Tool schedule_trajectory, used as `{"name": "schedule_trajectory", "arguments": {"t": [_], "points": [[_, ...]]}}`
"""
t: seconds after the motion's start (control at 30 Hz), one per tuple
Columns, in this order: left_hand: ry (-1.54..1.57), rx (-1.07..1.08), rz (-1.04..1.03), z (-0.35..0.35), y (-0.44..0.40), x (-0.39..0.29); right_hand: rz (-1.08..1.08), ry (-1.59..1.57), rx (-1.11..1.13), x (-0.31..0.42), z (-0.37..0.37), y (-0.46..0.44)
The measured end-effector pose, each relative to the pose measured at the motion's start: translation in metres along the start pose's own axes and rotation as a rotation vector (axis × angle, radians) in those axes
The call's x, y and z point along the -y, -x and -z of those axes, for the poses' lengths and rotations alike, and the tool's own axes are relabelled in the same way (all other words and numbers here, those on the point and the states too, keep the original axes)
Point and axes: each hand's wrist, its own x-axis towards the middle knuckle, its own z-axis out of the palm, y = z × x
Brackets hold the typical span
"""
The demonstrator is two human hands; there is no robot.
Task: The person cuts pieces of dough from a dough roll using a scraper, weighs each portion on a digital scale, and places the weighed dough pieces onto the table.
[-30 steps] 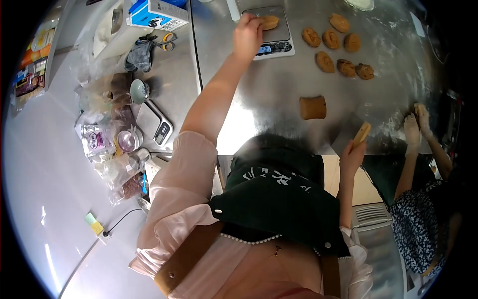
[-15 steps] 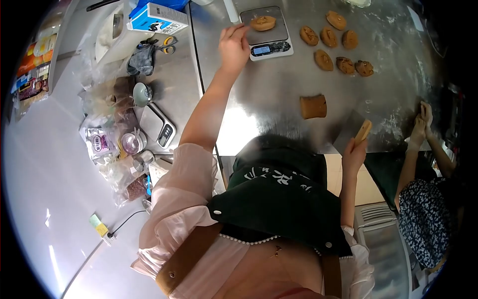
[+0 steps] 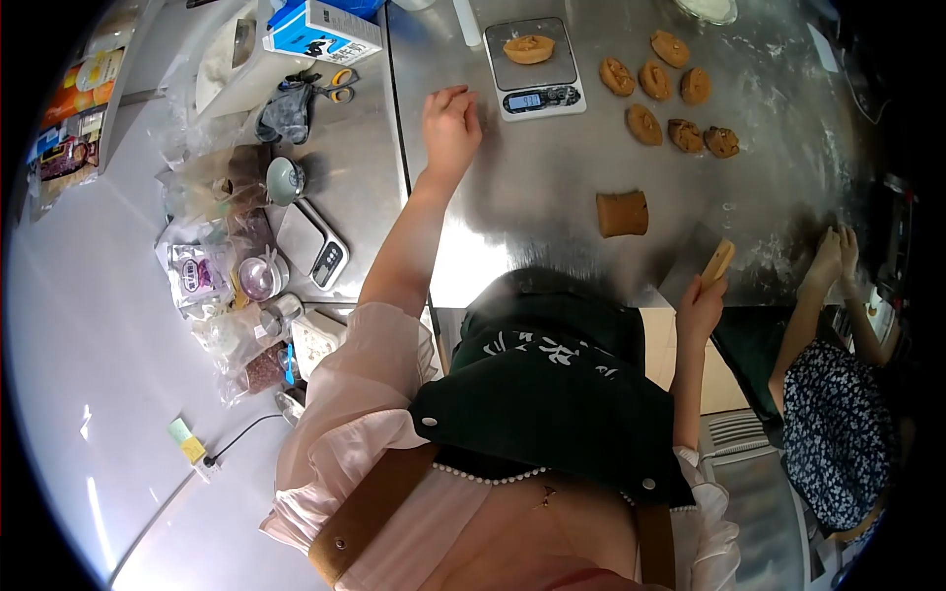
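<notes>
A bench scraper with a wooden handle (image 3: 718, 263) is in my right hand (image 3: 700, 307), its metal blade over the front of the steel table. A brown dough block (image 3: 622, 214) lies just beyond the blade, apart from it. My left hand (image 3: 452, 128) is left of the digital scale (image 3: 545, 105), touching nothing visible, its fingers loosely bent and open. On the scale's plate sits an oval dough piece (image 3: 529, 49), and the display is lit. Several similar dough pieces (image 3: 654, 81) lie in a loose cluster to the right of the scale.
A second scale (image 3: 311, 244), a small bowl (image 3: 285, 181), bags and scissors (image 3: 342, 86) crowd the left side, with a blue-and-white carton (image 3: 323, 37) behind. A co-worker's hands (image 3: 836, 258) are at the right table edge. A bowl of white powder (image 3: 708, 8) stands at the back.
My left hand has drawn back from the dough piece on the scale, down and to the left. My right hand still holds the scraper in about the same place.
</notes>
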Motion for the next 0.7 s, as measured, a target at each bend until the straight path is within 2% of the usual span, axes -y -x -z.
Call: {"name": "schedule_trajectory", "arguments": {"t": [0.2,0.43,0.7], "points": [[0.037,0.023,0.001,-0.005,-0.012,-0.009,0.006,0.009,-0.005,-0.003,-0.002,0.002],[0.066,0.038,-0.054,-0.042,-0.056,-0.024,0.021,0.015,-0.021,-0.003,-0.002,0.000],[-0.118,0.044,-0.010,-0.074,-0.088,-0.017,-0.010,0.002,0.003,0.002,0.000,0.000]]}}
